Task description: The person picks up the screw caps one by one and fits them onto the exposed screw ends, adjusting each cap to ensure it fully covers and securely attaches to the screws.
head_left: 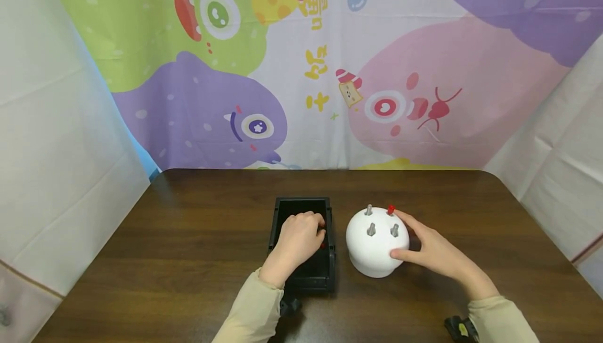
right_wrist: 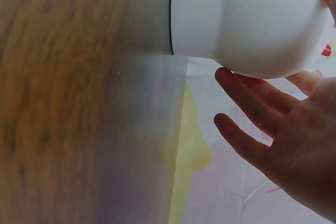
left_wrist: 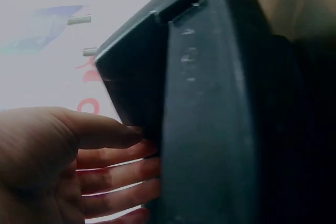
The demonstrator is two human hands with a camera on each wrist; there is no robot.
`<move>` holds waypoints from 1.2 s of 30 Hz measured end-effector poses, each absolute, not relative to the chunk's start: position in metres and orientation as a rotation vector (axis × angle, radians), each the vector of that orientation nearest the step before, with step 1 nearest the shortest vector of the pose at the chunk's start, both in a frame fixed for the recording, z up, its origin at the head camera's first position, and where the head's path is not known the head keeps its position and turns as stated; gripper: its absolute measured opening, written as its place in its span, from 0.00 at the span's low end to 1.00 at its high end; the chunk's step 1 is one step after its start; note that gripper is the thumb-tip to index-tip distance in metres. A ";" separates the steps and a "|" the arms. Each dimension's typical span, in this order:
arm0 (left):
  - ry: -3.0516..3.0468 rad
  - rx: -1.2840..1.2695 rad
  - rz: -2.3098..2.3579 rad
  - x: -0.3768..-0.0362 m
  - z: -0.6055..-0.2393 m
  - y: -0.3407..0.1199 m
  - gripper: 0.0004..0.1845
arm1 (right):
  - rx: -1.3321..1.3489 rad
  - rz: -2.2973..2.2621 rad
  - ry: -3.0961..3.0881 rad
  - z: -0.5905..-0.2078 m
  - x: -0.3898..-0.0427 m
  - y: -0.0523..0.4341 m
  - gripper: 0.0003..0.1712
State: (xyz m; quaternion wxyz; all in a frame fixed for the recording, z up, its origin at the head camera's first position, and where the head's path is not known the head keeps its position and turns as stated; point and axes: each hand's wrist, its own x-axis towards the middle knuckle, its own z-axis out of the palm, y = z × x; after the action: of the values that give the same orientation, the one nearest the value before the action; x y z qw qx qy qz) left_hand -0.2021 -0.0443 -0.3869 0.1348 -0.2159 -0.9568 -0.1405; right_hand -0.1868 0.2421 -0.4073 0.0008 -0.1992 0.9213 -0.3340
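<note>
White dome (head_left: 374,243) sits on the dark wooden table (head_left: 198,228), four pegs in its top: three grey (head_left: 371,229), one red (head_left: 390,209) at the far right. Right hand (head_left: 435,251) cups the dome's right side, thumb and fingers spread against it, likely steadying it. Black tray (head_left: 303,243) just left of the dome; left hand (head_left: 298,241) reaches inside, fingers curled over something red, grip unclear. Cartoon backdrop (head_left: 301,65) well behind the dome. Nothing between tray and dome.
</note>
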 end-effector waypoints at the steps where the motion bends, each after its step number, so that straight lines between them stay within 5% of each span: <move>1: -2.767 -0.631 -0.397 -0.202 -0.388 -0.044 0.06 | -0.629 -1.046 2.895 -0.407 -0.187 0.242 0.48; 36: -2.885 -0.674 -0.148 -0.210 -0.418 -0.042 0.08 | -0.628 -1.058 2.894 -0.410 -0.188 0.245 0.49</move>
State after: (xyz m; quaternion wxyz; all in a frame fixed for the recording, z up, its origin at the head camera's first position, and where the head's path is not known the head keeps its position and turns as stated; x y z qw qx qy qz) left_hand -0.2097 -0.0422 -0.4181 0.0876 -0.2264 -0.9688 -0.0497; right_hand -0.1880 0.2447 -0.4100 -0.0016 -0.1996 0.9203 -0.3364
